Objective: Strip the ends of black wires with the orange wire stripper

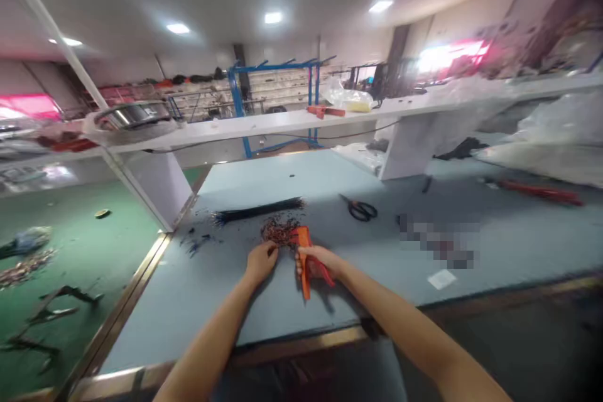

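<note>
Right hand (320, 262): fingers closed around the orange tool (305, 262), held above the desk (207, 301) beside the scraps (279, 230). Left hand (262, 262): at the scraps' near edge, fingers curled; whether they grip anything cannot be told. Wires (259, 209) lie beyond the scraps; scissors (360, 208) to the right.

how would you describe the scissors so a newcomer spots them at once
On the pale blue worktop, find the orange tool in the right hand. The scissors lie beyond that hand, a little to the right. Their two dark looped handles set them apart from the long, straight bundle of dark strands on their left.
</note>
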A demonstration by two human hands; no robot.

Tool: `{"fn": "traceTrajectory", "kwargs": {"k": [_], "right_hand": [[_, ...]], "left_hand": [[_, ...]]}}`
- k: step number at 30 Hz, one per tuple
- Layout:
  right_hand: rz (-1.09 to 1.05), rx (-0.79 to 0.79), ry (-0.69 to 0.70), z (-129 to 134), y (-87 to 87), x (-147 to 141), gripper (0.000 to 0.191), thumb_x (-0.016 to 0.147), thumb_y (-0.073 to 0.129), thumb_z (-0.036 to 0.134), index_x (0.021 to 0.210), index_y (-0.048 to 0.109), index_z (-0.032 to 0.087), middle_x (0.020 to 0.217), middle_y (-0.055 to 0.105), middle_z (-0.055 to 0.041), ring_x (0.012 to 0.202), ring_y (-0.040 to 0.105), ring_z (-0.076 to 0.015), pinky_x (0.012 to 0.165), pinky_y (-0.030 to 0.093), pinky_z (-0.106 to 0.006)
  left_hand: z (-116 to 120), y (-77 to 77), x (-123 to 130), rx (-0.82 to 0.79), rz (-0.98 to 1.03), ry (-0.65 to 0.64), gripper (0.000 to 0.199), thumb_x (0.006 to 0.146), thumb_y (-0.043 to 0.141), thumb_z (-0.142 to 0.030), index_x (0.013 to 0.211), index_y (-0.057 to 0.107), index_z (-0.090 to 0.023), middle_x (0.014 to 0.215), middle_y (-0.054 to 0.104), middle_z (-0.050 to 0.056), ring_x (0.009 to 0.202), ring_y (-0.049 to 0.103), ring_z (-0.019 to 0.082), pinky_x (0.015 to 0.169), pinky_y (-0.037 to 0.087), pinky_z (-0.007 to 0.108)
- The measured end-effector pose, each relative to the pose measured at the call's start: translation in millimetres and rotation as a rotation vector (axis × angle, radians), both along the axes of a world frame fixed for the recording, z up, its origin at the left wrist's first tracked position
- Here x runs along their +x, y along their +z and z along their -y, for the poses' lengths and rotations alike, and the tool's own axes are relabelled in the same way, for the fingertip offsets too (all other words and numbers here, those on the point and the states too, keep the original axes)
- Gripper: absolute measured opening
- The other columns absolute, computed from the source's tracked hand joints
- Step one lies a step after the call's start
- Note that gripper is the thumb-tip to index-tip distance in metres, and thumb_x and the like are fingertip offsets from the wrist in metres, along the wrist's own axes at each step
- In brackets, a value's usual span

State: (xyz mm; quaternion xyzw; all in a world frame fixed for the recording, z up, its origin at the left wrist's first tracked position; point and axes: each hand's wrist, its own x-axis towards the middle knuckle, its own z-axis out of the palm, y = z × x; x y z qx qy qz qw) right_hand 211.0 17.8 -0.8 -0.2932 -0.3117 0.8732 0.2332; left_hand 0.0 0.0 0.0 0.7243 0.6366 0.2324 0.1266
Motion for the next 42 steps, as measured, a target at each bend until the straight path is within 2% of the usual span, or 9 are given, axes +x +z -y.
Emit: {"fn": "traceTrajectory", "kwargs": {"k": [6, 17, 31, 36, 42], "right_hand": [[0.015, 0.024, -0.099, 10.2, 8.3, 0.0, 0.026, 0.093, 0.044, 0.027, 0.077, 0.056, 0.011, 0.061, 0.062, -0.0040, 0.057, 0.065, -0.0176, 0.064, 0.051, -0.032], [-0.057, 0.136, -0.434, 34.9, 14.3, -7.5, 0.023, 0.091, 0.047, 0.023, 0.071, 0.054, 0.015, 0.060, 0.061, -0.0013, 0.055, 0.063, -0.0149, 0.063, 0.053, -0.031], [-0.137, 0.170, -0.746, 39.5, 12.9, -12.9, 0.014, 0.086, 0.051, 0.016, 0.072, 0.052, 0.016, 0.060, 0.060, -0.0011, 0.055, 0.062, -0.0152, 0.060, 0.053, -0.029], [-0.136, 0.172, -0.809, 40.3, 13.5, -13.8, 0.014, 0.086, 0.050, 0.015, 0.072, 0.052, 0.016, 0.059, 0.060, -0.0011, 0.055, 0.063, -0.0154, 0.059, 0.054, -0.029], [-0.127, 0.156, -0.801, 40.5, 15.3, -14.2, 0.015, 0.087, 0.049, 0.015, 0.072, 0.052, 0.016, 0.058, 0.060, -0.0012, 0.054, 0.063, -0.0155, 0.058, 0.054, -0.029]], "left_hand": [[5.8, 7.9, 4.8, 0.039, -0.026, -0.010, 0.022, 0.088, 0.047, -0.025, 0.095, 0.067, -0.020, 0.096, 0.070, 0.002, 0.089, 0.062, 0.016, 0.072, 0.038, 0.023], [14.0, 11.2, 3.6, 0.064, -0.022, 0.001, 0.020, 0.088, 0.047, -0.023, 0.093, 0.066, -0.020, 0.097, 0.069, 0.003, 0.093, 0.061, 0.017, 0.074, 0.037, 0.024], [13.1, 8.0, -0.2, 0.068, -0.030, -0.044, 0.020, 0.087, 0.047, -0.022, 0.093, 0.066, -0.021, 0.095, 0.068, 0.003, 0.089, 0.060, 0.016, 0.072, 0.037, 0.023], [17.3, 9.4, -1.4, 0.068, -0.023, -0.051, 0.020, 0.088, 0.047, -0.022, 0.091, 0.066, -0.020, 0.094, 0.069, 0.003, 0.088, 0.060, 0.015, 0.071, 0.036, 0.023], [16.8, 10.0, -2.0, 0.085, -0.003, -0.034, 0.019, 0.087, 0.047, -0.022, 0.089, 0.067, -0.020, 0.092, 0.069, 0.003, 0.086, 0.061, 0.016, 0.068, 0.035, 0.023]]}}
